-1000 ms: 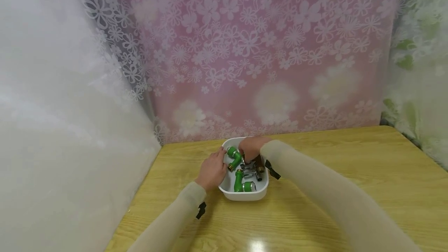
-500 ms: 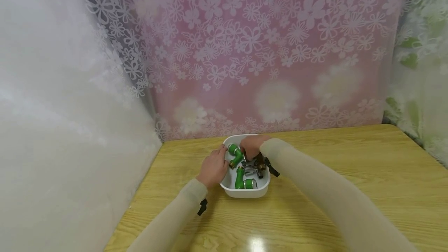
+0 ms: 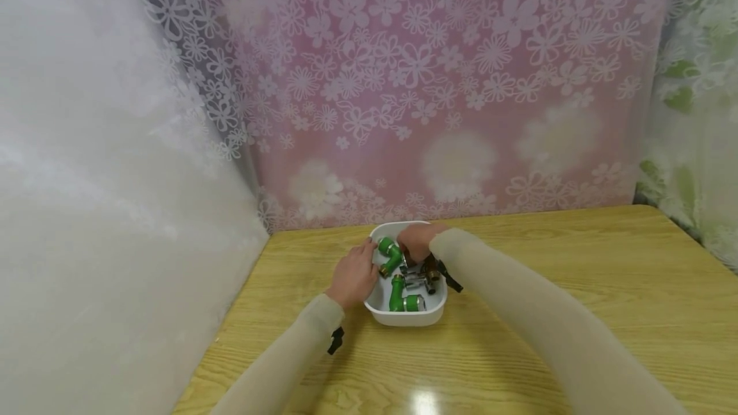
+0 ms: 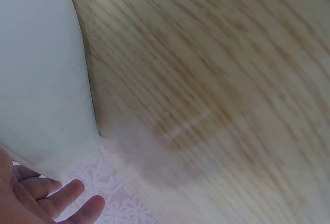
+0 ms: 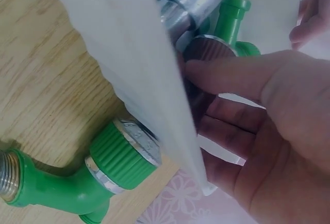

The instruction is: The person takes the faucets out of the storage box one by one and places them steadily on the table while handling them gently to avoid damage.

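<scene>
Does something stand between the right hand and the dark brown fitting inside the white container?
Nothing visible does: the right hand holds the dark brown fitting directly. The wall of the white container stands beside them, not between.

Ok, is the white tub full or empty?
Partly filled: the white tub holds green fittings and metal pieces, with bare base showing.

I am in a small screened-off nook, more a makeshift booth than a furnished room: a pink curtain (image 3: pixel 438 82) with white flowers hangs at the far edge of my wood-grained desk (image 3: pixel 519 255), a whitish sheet (image 3: pixel 115 178) runs down my left side, and a pale curtain with green leaves (image 3: pixel 697 139) hangs on my right. The tub (image 3: pixel 405 319) of green fittings (image 3: pixel 396 296) suggests a workshop, the flowery cloth a home; I cannot tell which.
</scene>
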`<action>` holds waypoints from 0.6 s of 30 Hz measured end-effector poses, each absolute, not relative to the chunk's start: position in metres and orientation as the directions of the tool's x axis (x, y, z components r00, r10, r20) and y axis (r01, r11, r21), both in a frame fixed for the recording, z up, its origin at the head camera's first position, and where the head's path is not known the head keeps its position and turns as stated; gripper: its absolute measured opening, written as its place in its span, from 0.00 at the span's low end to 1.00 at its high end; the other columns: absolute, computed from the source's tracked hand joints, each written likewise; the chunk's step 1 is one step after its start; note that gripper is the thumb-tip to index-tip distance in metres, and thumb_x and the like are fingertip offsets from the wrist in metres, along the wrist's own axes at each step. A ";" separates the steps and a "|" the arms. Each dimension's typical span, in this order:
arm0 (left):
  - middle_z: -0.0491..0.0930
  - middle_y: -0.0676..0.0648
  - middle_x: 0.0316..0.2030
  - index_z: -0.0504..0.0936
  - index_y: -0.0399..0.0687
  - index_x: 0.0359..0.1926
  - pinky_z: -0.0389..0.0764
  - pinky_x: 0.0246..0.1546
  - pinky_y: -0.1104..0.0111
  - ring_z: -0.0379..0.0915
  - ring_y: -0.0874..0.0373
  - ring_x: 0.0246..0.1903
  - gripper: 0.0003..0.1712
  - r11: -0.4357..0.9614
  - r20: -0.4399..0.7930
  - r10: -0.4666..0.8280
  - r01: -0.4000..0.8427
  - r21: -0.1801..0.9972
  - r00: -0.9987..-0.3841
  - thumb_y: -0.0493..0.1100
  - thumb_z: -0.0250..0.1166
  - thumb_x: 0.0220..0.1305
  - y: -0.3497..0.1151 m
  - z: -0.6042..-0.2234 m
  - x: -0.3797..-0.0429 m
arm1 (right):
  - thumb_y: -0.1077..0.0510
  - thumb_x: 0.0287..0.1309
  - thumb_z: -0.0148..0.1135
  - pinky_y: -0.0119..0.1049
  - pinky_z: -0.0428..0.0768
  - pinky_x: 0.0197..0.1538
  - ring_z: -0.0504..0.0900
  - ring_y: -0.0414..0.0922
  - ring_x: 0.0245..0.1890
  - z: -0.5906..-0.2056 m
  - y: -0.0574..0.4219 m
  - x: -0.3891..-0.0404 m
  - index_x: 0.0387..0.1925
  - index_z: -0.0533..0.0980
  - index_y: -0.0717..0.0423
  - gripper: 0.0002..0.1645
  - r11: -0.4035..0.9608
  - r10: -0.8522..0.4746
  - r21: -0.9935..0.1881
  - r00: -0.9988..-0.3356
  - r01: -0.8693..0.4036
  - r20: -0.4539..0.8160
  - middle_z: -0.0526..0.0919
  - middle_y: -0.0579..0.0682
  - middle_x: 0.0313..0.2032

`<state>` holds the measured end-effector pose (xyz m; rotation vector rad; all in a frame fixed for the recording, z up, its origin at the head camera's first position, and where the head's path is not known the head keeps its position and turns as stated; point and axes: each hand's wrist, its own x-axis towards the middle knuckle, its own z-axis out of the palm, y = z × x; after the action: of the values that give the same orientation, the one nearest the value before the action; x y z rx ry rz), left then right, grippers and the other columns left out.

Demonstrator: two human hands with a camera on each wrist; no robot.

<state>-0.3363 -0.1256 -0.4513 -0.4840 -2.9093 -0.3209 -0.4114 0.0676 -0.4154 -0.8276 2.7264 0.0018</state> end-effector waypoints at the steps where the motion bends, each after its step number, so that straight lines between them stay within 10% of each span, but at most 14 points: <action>1: 0.62 0.41 0.75 0.67 0.43 0.71 0.75 0.63 0.51 0.67 0.46 0.68 0.27 0.925 0.204 0.297 0.335 0.182 -0.933 0.44 0.51 0.75 -0.125 -0.451 -0.336 | 0.60 0.64 0.64 0.41 0.78 0.44 0.78 0.42 0.35 -0.417 0.068 -0.412 0.46 0.80 0.46 0.10 0.835 -0.544 -0.082 -0.793 -0.545 -0.273 0.84 0.44 0.39; 18: 0.62 0.41 0.75 0.67 0.43 0.71 0.76 0.62 0.50 0.68 0.45 0.68 0.27 0.918 0.204 0.311 0.348 0.188 -0.928 0.43 0.50 0.75 -0.126 -0.451 -0.336 | 0.63 0.67 0.59 0.39 0.71 0.38 0.74 0.42 0.30 -0.408 0.071 -0.405 0.38 0.76 0.45 0.08 0.819 -0.568 -0.111 -0.770 -0.562 -0.290 0.80 0.44 0.33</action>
<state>-0.3359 -0.1262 -0.4512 -0.5036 -2.9090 -0.3306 -0.4046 0.0706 -0.4083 -0.8598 2.6927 -0.0259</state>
